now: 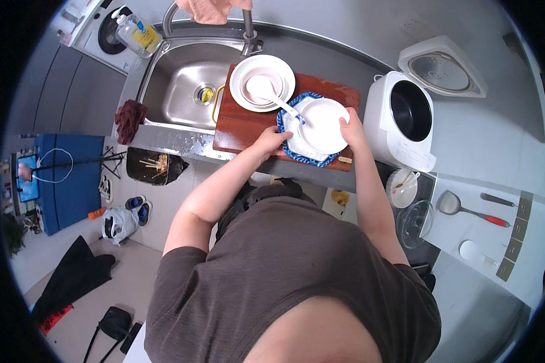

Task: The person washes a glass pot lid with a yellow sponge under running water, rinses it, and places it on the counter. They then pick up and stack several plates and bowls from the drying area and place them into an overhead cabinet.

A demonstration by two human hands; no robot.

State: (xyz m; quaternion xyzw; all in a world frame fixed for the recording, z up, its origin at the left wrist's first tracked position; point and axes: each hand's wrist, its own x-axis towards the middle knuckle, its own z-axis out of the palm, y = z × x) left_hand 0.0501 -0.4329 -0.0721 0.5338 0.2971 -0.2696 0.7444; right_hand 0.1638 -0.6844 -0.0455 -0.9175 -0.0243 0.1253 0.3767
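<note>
My left hand (272, 141) grips a blue-rimmed plate (292, 153), its thumb on the top edge and its fingers partly hidden underneath. My right hand (355, 130) holds the right edge of a round white dish (323, 127), thumb over the rim. That dish lies over the blue-rimmed plate; whether they touch all round cannot be told. Behind them, a stack of white bowls (239, 81) stands on a reddish-brown wooden board (240, 134). A white soup spoon (260, 87) rests in the top bowl, its blue-tipped handle reaching over the blue-rimmed plate.
The board lies beside and partly over a steel sink (177, 81) with a faucet (249, 34). Right of it stands a white rice cooker (390, 118), lid raised. A pump bottle (138, 34) and a dark red cloth (130, 120) sit at the sink's left. A waste bin (138, 170) stands below.
</note>
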